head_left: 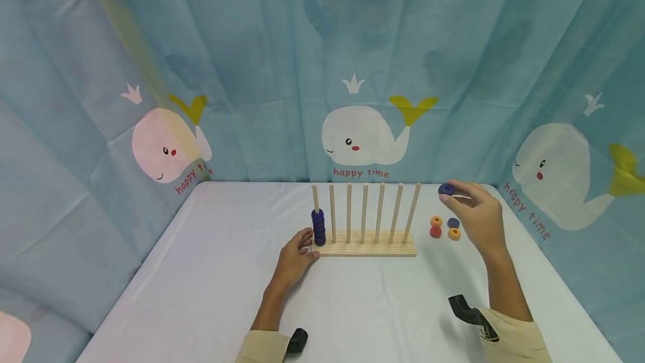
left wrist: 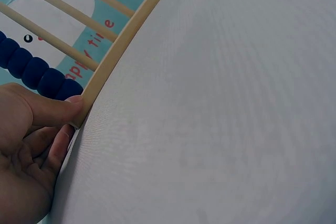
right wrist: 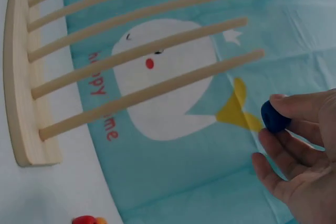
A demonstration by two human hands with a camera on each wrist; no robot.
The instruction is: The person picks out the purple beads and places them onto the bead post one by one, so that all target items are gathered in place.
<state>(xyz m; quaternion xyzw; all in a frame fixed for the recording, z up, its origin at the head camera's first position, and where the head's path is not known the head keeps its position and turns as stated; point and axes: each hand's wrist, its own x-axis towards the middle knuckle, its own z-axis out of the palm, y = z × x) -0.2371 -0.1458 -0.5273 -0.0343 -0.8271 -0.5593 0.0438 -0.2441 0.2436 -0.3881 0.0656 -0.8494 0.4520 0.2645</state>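
A wooden peg rack (head_left: pixel 365 249) with several upright pegs stands on the table. Blue beads (head_left: pixel 319 228) are stacked on its leftmost peg; the other pegs are bare. My left hand (head_left: pixel 293 259) holds the left end of the rack's base, and the left wrist view shows the thumb (left wrist: pixel 60 109) on the base edge beside the blue stack. Raised above the table to the right of the rack, my right hand (head_left: pixel 478 214) pinches a blue bead (right wrist: pixel 275 117) between thumb and fingertips, apart from the pegs.
Below my right hand, two orange beads (head_left: pixel 454 234), a red bead (head_left: pixel 435 232) and a dark blue bead (head_left: pixel 453 222) lie on the white tablecloth (head_left: pixel 201 273). A blue curtain (head_left: pixel 262 71) printed with whales hangs behind the table and along its sides.
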